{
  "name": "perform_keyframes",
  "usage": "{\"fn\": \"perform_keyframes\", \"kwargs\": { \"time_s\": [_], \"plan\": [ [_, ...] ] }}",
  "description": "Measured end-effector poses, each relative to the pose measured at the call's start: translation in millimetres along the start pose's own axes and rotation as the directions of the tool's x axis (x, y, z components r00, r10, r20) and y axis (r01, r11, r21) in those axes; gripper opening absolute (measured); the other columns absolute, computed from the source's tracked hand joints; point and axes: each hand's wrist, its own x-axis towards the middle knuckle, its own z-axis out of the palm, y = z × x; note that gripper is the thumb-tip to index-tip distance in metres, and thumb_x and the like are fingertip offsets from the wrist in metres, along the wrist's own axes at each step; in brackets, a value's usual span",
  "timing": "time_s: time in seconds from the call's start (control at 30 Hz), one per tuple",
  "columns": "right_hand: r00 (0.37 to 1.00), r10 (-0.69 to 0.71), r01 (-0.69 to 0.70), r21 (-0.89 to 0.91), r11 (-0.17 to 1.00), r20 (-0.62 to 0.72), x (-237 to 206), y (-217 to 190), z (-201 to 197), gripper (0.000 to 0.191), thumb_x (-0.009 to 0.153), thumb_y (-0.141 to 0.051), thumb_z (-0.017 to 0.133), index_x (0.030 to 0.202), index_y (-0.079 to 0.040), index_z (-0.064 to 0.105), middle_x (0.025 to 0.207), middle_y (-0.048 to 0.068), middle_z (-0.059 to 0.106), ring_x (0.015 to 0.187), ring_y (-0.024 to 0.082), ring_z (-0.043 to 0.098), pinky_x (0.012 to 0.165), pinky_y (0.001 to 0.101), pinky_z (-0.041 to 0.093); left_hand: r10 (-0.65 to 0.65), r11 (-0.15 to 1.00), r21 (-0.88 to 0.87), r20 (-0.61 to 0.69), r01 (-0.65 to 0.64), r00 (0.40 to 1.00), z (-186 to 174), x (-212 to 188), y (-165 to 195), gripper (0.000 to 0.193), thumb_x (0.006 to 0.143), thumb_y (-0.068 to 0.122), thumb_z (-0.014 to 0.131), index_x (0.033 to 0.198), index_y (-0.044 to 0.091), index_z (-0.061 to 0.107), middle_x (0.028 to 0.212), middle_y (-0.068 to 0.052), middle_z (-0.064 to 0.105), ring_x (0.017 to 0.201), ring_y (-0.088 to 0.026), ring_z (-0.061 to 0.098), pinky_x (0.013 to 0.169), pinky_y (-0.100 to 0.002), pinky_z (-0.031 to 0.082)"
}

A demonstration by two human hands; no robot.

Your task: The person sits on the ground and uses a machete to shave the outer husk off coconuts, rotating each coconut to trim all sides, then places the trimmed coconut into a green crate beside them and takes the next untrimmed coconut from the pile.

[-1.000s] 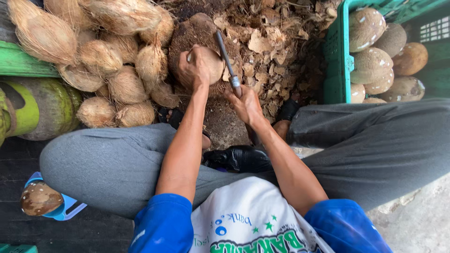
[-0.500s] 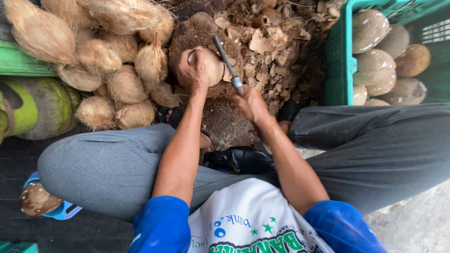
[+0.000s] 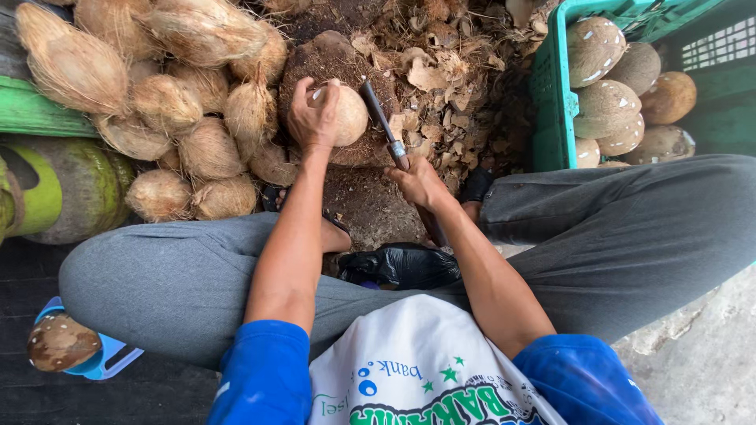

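A seated person in grey trousers (image 3: 181, 283) leans over a dirt-covered block (image 3: 346, 197). The right hand (image 3: 417, 181) grips a knife (image 3: 383, 126), blade pointing away. The left hand (image 3: 313, 114) wraps over a pale coconut (image 3: 348, 118) resting on the block. Beyond lie husked coconuts (image 3: 181, 94) at left, husk scraps (image 3: 457, 71), and a green crate (image 3: 551, 94) of coconuts at right.

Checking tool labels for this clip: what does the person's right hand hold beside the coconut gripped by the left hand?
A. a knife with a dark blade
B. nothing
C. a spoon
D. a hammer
A: the right hand grips the handle of a knife whose dark blade points up beside the pale coconut that the left hand clasps on the block.
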Motion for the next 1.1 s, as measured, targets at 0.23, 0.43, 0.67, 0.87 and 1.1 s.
{"fn": "perform_keyframes", "kwargs": {
  "time_s": [0.23,0.43,0.67,0.87,1.1],
  "plan": [
    [0.989,-0.047,0.046,-0.012,0.999,-0.137,2,-1,-7,0.016,0.096,-0.027,0.063,0.102,-0.012,0.065,0.074,0.002,0.066,0.048,0.009,0.052,0.043,0.0293,0.048,-0.044,0.976,-0.21,0.033,0.05,0.998,1,-23,-2,0.095,0.059,0.047,0.096,0.133,0.013,0.047,0.135,-0.015,0.054,0.124,-0.034,0.061,0.101,-0.058,0.05],
    [0.89,-0.148,0.206,0.091,0.974,-0.431,-4,-21,-39,0.025,0.1,-0.033,0.064,0.091,-0.01,0.06,0.072,-0.001,0.062,0.049,0.008,0.05,0.043,0.0284,0.045,0.207,0.976,-0.111,0.179,-0.189,0.962,-25,-2,-8,0.069,0.068,0.042,0.089,0.129,0.017,0.067,0.146,-0.019,0.041,0.129,-0.039,0.046,0.096,-0.066,0.043],
    [0.892,-0.31,0.356,0.09,0.93,-0.328,-17,-34,-16,0.032,0.1,-0.039,0.067,0.083,-0.013,0.056,0.064,-0.004,0.052,0.053,0.01,0.047,0.048,0.0295,0.044,-0.105,0.984,-0.142,0.022,0.107,0.994,2,-10,10,0.048,0.078,0.061,0.073,0.088,0.015,0.07,0.085,-0.001,0.067,0.08,-0.019,0.065,0.079,-0.045,0.053],
    [0.929,-0.297,0.319,0.071,0.945,-0.222,-15,-30,16,0.034,0.099,-0.043,0.066,0.081,-0.016,0.055,0.063,-0.005,0.051,0.053,0.009,0.048,0.05,0.0305,0.046,-0.303,0.946,-0.131,-0.027,0.297,0.953,1,2,11,0.043,0.083,0.056,0.075,0.065,0.017,0.067,0.068,0.005,0.065,0.066,-0.014,0.059,0.074,-0.038,0.045],
    [0.864,-0.351,0.443,0.213,0.871,-0.361,-18,-31,13,0.031,0.1,-0.039,0.064,0.081,-0.017,0.052,0.059,-0.004,0.051,0.047,0.01,0.048,0.045,0.035,0.044,-0.454,0.875,-0.201,-0.022,0.441,0.891,6,2,18,0.047,0.088,0.054,0.07,0.063,0.015,0.063,0.061,0.005,0.059,0.058,-0.014,0.054,0.063,-0.037,0.044]
  ]
}}
